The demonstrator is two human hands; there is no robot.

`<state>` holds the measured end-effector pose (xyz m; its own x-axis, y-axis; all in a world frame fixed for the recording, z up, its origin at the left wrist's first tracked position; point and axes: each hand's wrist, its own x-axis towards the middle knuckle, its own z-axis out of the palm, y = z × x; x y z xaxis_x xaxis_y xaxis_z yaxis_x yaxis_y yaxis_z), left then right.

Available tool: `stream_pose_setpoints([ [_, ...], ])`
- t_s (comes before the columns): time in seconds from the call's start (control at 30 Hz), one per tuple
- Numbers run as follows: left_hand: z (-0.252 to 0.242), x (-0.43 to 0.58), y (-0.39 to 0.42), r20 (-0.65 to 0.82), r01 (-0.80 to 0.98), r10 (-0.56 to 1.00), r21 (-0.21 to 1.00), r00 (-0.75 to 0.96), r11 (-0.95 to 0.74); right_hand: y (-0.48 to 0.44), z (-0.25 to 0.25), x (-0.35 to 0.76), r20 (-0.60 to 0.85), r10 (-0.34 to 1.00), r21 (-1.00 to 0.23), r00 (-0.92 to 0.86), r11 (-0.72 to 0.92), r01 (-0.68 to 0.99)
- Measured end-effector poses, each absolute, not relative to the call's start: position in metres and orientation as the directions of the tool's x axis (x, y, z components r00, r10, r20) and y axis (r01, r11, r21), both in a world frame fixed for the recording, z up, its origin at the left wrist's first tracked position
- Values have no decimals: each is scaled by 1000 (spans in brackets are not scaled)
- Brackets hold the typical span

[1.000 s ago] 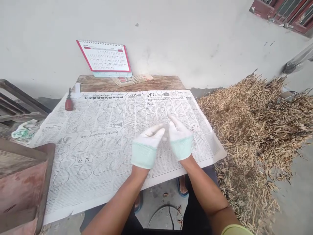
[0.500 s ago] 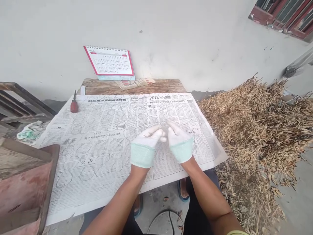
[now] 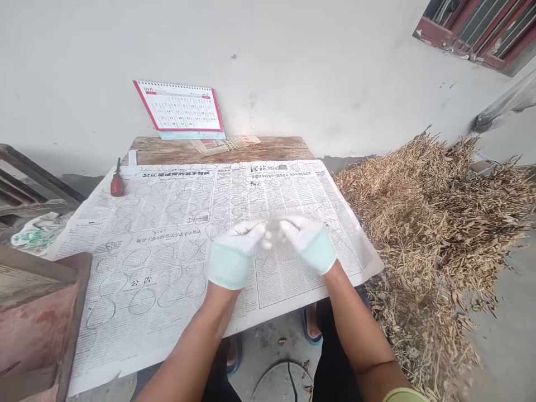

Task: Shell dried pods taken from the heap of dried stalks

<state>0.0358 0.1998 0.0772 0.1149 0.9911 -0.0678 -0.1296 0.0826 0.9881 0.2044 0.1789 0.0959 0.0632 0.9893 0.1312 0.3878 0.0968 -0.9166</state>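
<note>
- The left hand (image 3: 240, 245) wears a white knit glove with a pale green cuff. It is raised over the newspaper (image 3: 167, 234), fingers curled, its fingertips meeting those of the other hand.
- The right hand (image 3: 307, 240), gloved alike, mirrors it.
- Something small and pale sits between the fingertips, too blurred to make out.
- The newspaper lies flat and unfolded, covering the desk (image 3: 268, 148) except a strip at the far edge.
</note>
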Motion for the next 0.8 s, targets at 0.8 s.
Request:
stream_pose_setpoints([
  [0.8,88,10,205,42,390,858,879,512,-275,189,80,212,76,994,-997,-82,76,3],
])
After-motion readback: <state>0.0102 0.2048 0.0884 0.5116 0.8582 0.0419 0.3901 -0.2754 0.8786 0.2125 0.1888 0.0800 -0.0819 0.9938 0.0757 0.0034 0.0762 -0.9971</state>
